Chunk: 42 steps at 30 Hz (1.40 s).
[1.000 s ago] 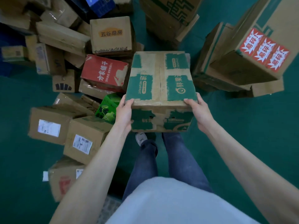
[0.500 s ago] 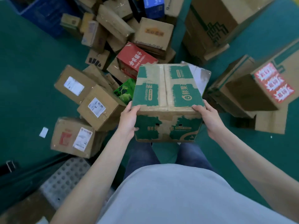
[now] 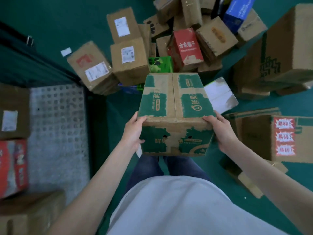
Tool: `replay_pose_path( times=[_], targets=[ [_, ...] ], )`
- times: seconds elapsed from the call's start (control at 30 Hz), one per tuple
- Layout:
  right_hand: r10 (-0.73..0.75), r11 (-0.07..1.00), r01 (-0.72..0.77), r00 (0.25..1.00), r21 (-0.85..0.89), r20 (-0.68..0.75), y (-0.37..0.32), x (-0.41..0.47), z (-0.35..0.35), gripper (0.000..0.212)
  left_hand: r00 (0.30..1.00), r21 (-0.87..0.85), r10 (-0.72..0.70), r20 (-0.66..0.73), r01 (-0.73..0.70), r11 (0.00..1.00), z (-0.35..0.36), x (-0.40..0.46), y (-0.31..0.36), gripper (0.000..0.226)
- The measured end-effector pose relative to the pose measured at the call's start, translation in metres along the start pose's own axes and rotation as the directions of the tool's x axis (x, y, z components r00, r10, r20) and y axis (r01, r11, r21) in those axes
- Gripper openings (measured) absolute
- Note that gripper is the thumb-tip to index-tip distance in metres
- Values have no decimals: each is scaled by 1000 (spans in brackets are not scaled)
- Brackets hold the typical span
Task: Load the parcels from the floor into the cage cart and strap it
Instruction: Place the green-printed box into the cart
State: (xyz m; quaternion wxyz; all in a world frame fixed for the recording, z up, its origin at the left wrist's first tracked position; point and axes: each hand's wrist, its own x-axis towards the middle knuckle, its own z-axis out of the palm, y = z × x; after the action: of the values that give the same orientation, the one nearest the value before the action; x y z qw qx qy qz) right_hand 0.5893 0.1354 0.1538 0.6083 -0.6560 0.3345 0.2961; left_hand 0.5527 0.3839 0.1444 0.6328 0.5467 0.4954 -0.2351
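A green floor (image 3: 50, 17) spreads under everything. On it, far left of the white scrap, lies a black bar with a metal buckle (image 3: 30, 40). The small white paper scrap (image 3: 66, 51) lies flat, apart from both.

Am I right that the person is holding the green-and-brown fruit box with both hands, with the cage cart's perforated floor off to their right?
Not quite: the head view shows the cart's perforated floor to the person's left, not right. The rest holds: the left hand and right hand each grip a side of the fruit box.
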Motion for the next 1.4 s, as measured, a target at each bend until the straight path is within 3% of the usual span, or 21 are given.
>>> replay_pose_path(
  times=[0.13,0.27,0.37,0.47,0.6,0.77,0.9,1.07,1.4],
  targets=[
    [-8,992,18,997,-125,80,15,-16,36,17,997,-126,-49,-55,42,991,-43,-17,-41,32],
    [-1,981,27,991,-194,131,38,-37,89,38,992,-284,-63,-107,30,958,-100,-32,-85,22],
    [-7,970,60,976,-234,218,60,-61,136,22,985,-372,-73,-159,9,928,-151,-47,-118,23],
    [-1,956,84,959,-281,284,84,-87,185,18,979,-464,-90,-183,-6,886,-206,-59,-153,22],
    [41,910,140,906,-390,422,126,-119,260,31,952,-593,-125,-279,-69,802,-283,-82,-204,21],
    [93,835,244,820,-493,564,171,-159,358,22,897,-748,-227,-380,-154,645,-369,-108,-254,19],
    [98,817,292,779,-498,619,185,-176,416,38,859,-797,-267,-436,-231,559,-414,-115,-268,22],
    [153,708,376,745,-597,650,195,-171,490,21,813,-826,-325,-484,-301,477,-475,-90,-272,47],
    [295,556,360,757,-749,583,197,-114,648,25,767,-792,-369,-525,-281,542,-596,6,-244,41]
  ],
)
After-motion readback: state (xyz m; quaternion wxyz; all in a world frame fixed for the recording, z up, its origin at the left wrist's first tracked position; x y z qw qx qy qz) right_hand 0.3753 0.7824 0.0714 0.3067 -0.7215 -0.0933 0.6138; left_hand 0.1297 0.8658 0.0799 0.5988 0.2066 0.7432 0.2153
